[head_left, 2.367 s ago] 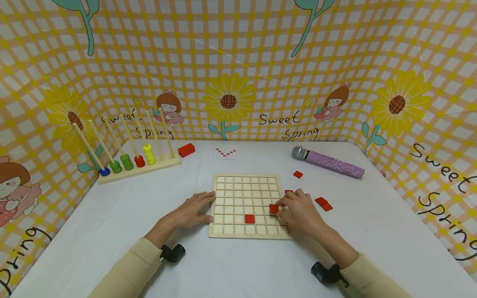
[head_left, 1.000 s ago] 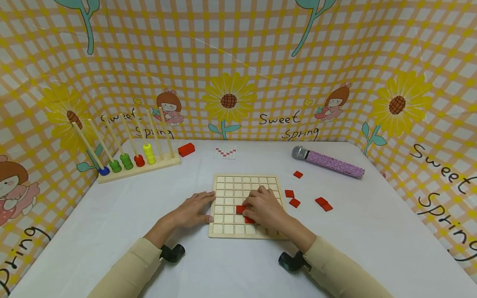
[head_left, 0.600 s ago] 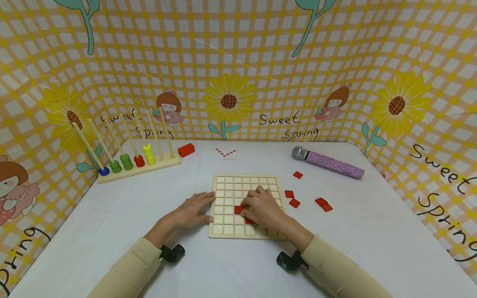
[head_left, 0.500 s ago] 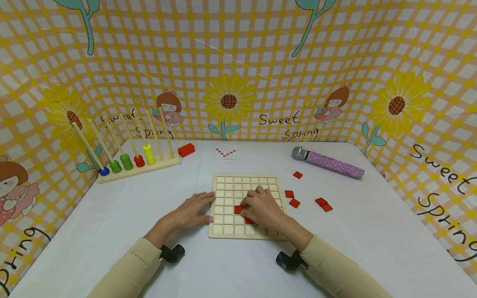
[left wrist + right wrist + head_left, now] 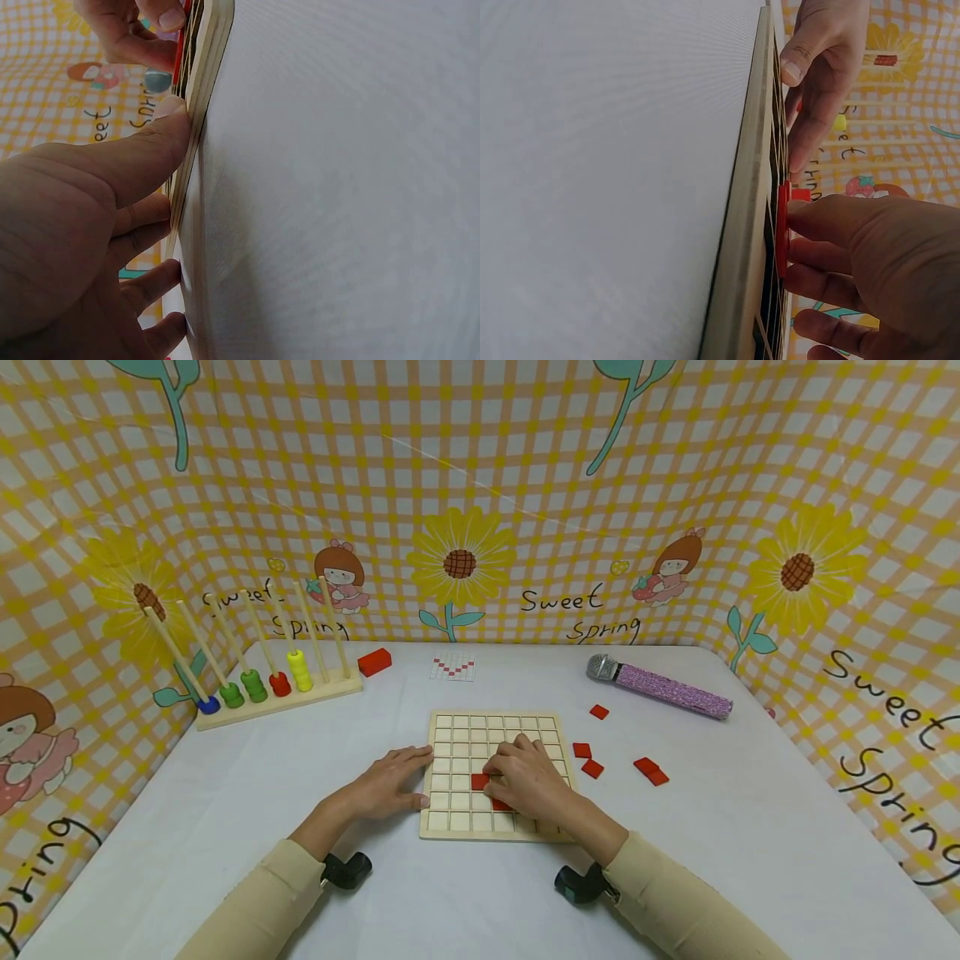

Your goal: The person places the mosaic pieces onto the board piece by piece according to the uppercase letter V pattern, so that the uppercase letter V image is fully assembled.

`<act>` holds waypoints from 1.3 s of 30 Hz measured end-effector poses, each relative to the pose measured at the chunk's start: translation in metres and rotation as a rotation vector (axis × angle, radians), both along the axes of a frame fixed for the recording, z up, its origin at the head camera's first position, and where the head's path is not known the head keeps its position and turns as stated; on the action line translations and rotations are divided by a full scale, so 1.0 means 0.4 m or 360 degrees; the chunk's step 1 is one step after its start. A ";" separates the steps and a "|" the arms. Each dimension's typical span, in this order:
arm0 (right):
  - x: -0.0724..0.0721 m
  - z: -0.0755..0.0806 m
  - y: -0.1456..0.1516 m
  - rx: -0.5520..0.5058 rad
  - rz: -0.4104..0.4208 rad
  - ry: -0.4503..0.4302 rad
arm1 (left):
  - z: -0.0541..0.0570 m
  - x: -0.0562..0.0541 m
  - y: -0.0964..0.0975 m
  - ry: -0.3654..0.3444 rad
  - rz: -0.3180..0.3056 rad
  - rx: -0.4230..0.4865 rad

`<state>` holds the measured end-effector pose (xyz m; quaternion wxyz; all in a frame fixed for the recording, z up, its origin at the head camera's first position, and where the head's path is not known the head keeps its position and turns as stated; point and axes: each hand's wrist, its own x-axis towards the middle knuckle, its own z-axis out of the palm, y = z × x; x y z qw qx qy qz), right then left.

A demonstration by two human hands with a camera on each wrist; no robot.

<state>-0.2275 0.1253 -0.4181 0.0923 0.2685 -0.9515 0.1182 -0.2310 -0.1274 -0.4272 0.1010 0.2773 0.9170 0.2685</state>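
Note:
A square wooden grid board (image 5: 450,823) lies on the white table in the head view. My left hand (image 5: 384,785) rests against its left edge, fingers and thumb extended; in the left wrist view the thumb touches the rim. On the board, my right hand (image 5: 528,781) pinches a red square tile (image 5: 480,782) with its thumb and fingertips, low over the grid cells. A second red tile (image 5: 502,805) lies one row nearer and one column to the right, partly hidden under that hand. Whether the pinched tile lies fully flat in its cell I cannot tell.
Several loose red tiles (image 5: 592,768) lie right of the board. Behind it lies a small pattern card (image 5: 453,667) with red squares in a V. A red block (image 5: 375,662) and a peg abacus (image 5: 281,700) stand back left; a glittery microphone (image 5: 671,690) lies back right.
My right hand has carried the red tile leftward from the board's right side to a cell near the middle, then shifted it slightly left. Lately it stays still. The left hand has not moved.

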 end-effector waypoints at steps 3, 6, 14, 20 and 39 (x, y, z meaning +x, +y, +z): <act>0.001 0.001 0.000 -0.0003 0.0007 0.0008 | 0.001 0.001 0.000 0.0006 0.0000 -0.0001; 0.002 0.002 0.001 -0.0016 0.0006 0.0008 | 0.002 0.002 -0.001 0.0003 0.0001 -0.0001; 0.010 0.013 0.018 -0.0029 -0.0083 -0.0002 | 0.002 0.001 0.000 -0.0011 0.0010 -0.0005; 0.014 0.016 0.055 -0.0046 -0.0118 0.0020 | 0.002 0.001 0.000 -0.0015 0.0016 -0.0007; 0.008 0.010 0.214 -0.0072 -0.0299 0.0057 | 0.003 0.001 -0.002 -0.0016 0.0005 -0.0012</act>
